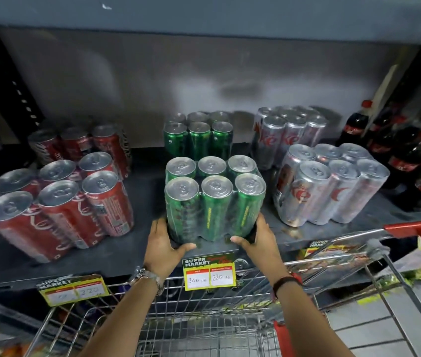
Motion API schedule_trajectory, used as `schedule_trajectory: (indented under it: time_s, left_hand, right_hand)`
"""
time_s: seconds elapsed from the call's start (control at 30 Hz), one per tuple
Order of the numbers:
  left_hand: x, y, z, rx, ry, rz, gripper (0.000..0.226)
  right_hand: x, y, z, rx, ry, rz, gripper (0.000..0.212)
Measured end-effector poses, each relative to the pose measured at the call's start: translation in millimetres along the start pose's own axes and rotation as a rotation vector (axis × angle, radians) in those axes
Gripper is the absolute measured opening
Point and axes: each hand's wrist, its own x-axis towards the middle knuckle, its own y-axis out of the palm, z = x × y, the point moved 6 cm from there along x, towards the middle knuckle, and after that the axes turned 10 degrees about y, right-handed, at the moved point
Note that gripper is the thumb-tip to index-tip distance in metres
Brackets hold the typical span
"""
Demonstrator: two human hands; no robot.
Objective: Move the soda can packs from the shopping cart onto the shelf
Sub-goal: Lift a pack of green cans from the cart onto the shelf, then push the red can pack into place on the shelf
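Note:
A shrink-wrapped pack of green soda cans (214,199) stands upright at the front edge of the dark shelf (137,243). My left hand (164,243) grips its lower left corner and my right hand (254,240) grips its lower right corner. A second green pack (199,136) sits behind it. Two red cola packs (57,202) (80,144) stand to the left and two silver diet cola packs (330,184) (289,130) to the right. The wire shopping cart (204,328) is below my arms; I see no packs in its visible part.
Dark cola bottles (410,155) fill the shelf's right end. Yellow price tags (209,275) (73,291) hang on the shelf lip. The cart's red handle (415,228) rises at the right. An upper shelf board (204,19) overhangs, with open height above the cans.

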Motion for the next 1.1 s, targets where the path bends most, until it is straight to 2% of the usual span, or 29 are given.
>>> schedule_trajectory:
  time_s: [0.13,0.5,0.6,0.67,0.7,0.73,0.8,0.83,0.87,0.93,0.97,1.0,1.03,1.1]
  left_hand:
    - [0.2,-0.7,2.4,0.03,-0.006,-0.015,0.057]
    - [-2.4,-3.0,3.3,0.022,0.018,-0.029,0.054]
    - [-2.4,-1.3,1.4,0.015,0.01,0.005,0.053]
    - [-6.1,-1.9,-1.6,-0.01,0.011,0.036,0.064]
    - [-11.0,-5.8,-2.6,-0.018,0.0,0.038,0.075]
    - [-17.2,-14.3,-2.9,-0.013,-0.007,0.006,0.084]
    - [-32.7,-48.3,0.2,0.054,0.005,-0.178,0.081]
    - [-42.3,-69.0,7.1,0.091,-0.007,-0.3,0.079]
    - [-52.7,-92.2,15.8,0.112,-0.025,-0.434,0.083]
    - [-69.2,-134.3,36.8,0.109,-0.088,-0.638,0.096]
    - [-74.3,-154.2,49.5,0.115,-0.128,-0.689,0.101]
    - [-74.7,-169.5,61.8,0.126,-0.181,-0.689,0.103]
    - [-70.7,-179.2,74.2,0.149,-0.247,-0.624,0.101]
    - [-56.2,-183.4,92.7,0.168,-0.326,-0.39,0.102]
  right_hand:
    - [-1.9,-1.5,1.1,0.024,-0.014,-0.03,0.062]
    - [-2.9,-2.5,-4.3,0.071,0.015,0.004,0.061]
    - [-4.6,-5.3,0.0,0.075,0.023,0.058,0.067]
    - [-13.2,-6.9,7.0,0.171,0.001,0.09,0.079]
    - [-21.1,-10.9,10.9,0.229,0.002,0.027,0.083]
    - [-31.4,-17.2,14.6,0.264,0.005,-0.108,0.081]
    - [-62.8,-25.3,36.8,0.271,-0.098,-0.432,0.052]
    - [-78.8,-19.7,54.5,0.244,-0.199,-0.514,0.039]
    - [-90.9,-6.4,73.7,0.213,-0.306,-0.522,0.032]
    - [-100.7,35.1,108.0,0.158,-0.468,-0.375,0.021]
    - [-100.6,61.5,121.8,0.151,-0.481,-0.245,0.015]
    - [-96.7,87.2,131.9,0.148,-0.454,-0.107,0.02]
    - [-90.8,110.6,139.3,0.138,-0.409,0.014,0.033]
    - [-70.7,147.1,145.9,0.088,-0.286,0.167,0.068]
